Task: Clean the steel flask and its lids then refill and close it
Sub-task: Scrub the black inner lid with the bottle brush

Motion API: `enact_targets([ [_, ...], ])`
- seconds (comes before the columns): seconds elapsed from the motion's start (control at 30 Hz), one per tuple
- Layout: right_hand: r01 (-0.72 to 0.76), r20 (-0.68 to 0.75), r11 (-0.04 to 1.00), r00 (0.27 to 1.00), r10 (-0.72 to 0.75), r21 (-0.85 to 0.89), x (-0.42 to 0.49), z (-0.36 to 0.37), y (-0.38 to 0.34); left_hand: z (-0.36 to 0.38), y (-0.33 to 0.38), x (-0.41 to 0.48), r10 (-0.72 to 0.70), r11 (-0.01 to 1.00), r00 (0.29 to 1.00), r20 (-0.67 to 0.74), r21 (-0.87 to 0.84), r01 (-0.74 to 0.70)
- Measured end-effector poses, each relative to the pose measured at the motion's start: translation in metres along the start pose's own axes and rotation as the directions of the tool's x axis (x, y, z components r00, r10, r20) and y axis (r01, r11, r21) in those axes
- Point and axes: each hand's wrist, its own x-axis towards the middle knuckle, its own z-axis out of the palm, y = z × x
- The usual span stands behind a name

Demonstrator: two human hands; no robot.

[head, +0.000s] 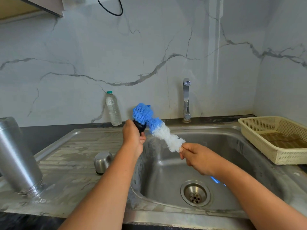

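My left hand (132, 136) grips a small black lid (140, 126) above the sink's left edge. A blue and white bottle brush (154, 126) has its blue end pressed against that lid. My right hand (197, 157) holds the brush at the base of its white bristles; the blue handle shows below my wrist. The steel flask (17, 156) stands upside down on the draining board at the far left. A steel cup lid (102, 162) rests mouth down on the board near the basin.
The steel sink (166, 171) has a drain (195, 193) at its bottom and a tap (186, 98) behind it. A plastic water bottle (113, 108) stands against the marble wall. A cream plastic basket (259, 130) sits on the sink's right edge.
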Motion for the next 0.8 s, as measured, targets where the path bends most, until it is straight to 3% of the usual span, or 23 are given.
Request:
enact_targets([
  [0.1, 0.006, -0.009, 0.995, 1.000, -0.007, -0.097, -0.004, -0.004, 0.005, -0.006, 0.006, 0.006, 0.000, 0.999, 0.995, -0.097, -0.036, -0.004],
  [0.27, 0.031, -0.075, 0.986, 0.996, -0.043, -0.161, 0.002, 0.003, -0.002, 0.004, -0.008, 0.000, 0.031, 0.997, 0.999, -0.027, 0.070, -0.030],
  [0.47, 0.024, -0.080, 0.964, 0.996, -0.047, -0.265, -0.004, -0.004, 0.003, -0.009, 0.007, 0.015, 0.062, 0.997, 0.988, -0.140, -0.041, -0.069],
  [0.63, 0.034, -0.104, 0.971, 0.993, -0.060, -0.236, 0.003, 0.004, -0.004, -0.001, -0.007, 0.006, 0.132, 0.989, 0.990, -0.046, 0.079, -0.129],
  [0.8, 0.035, -0.080, 0.965, 0.995, -0.057, -0.260, -0.005, -0.003, 0.002, -0.011, 0.008, 0.014, 0.082, 0.989, 0.993, -0.088, -0.117, -0.092],
])
